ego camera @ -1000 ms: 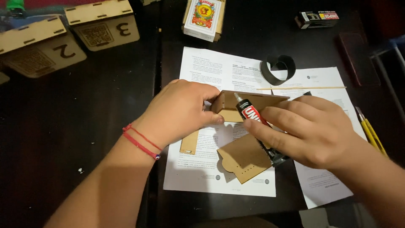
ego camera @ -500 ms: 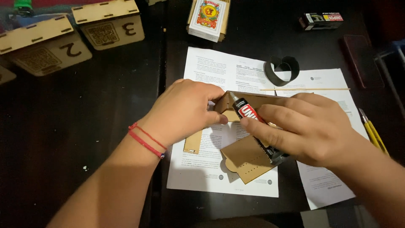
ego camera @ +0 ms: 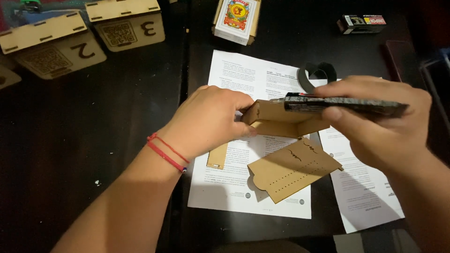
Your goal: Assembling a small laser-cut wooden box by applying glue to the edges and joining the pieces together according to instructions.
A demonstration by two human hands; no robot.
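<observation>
Dark desk (ego camera: 93, 154) carries 2 printed paper sheets (ego camera: 243, 79). Left hand (ego camera: 206, 122) grasps a folded cardboard piece (ego camera: 276, 122) above the sheets. Right hand (ego camera: 379, 122) grips a black glue tube (ego camera: 347, 104) horizontally, touching that piece. Flat perforated cardboard panel (ego camera: 293, 169) lies just below.

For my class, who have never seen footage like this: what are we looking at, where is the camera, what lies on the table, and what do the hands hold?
One camera, worn on a person's head, looks down at their own two bare hands over a dark table. The left hand, with red cords at the wrist, steadies a folded cardboard piece. The right hand grips a dark glue tube, lying sideways with its tip at that piece. Beneath lie printed sheets and a flat perforated cardboard piece. Farther back stand numbered wooden boxes, a card box and a black tape loop.
</observation>
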